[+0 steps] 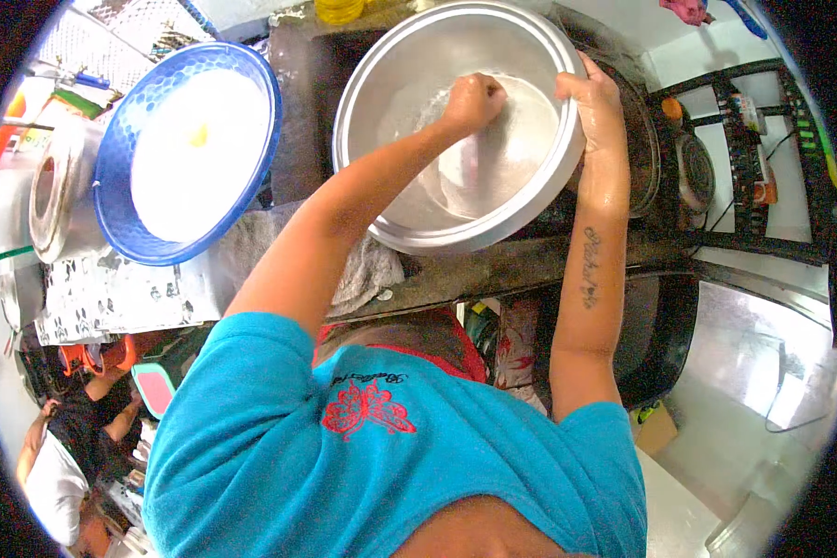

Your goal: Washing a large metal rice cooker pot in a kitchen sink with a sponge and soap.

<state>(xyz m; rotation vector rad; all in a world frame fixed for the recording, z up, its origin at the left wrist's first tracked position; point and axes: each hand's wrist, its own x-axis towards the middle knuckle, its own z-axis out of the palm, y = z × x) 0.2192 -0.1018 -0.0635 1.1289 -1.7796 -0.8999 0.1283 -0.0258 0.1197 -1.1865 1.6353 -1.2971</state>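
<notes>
My left hand [476,102] is inside a large aluminium pot [404,84], its fingers curled down near the bottom. Whatever may be in that fist is hidden. With my right hand [595,97] I grip the pot's right rim, thumb on the inner side and fingers outside. The pot leans so that its mouth faces me, and its bottom looks wet. To the left stands a blue plastic basin [122,202] with bright white contents [195,174], too overexposed to identify. A small yellow patch shows in the middle of the white.
A grey towel [373,275] lies on the counter's front edge [460,279]. Left of the basin is another metal pot [77,188]. A yellow container [338,10] stands behind. At right is a black rack [739,153] with small items. Another person [63,453] is at lower left.
</notes>
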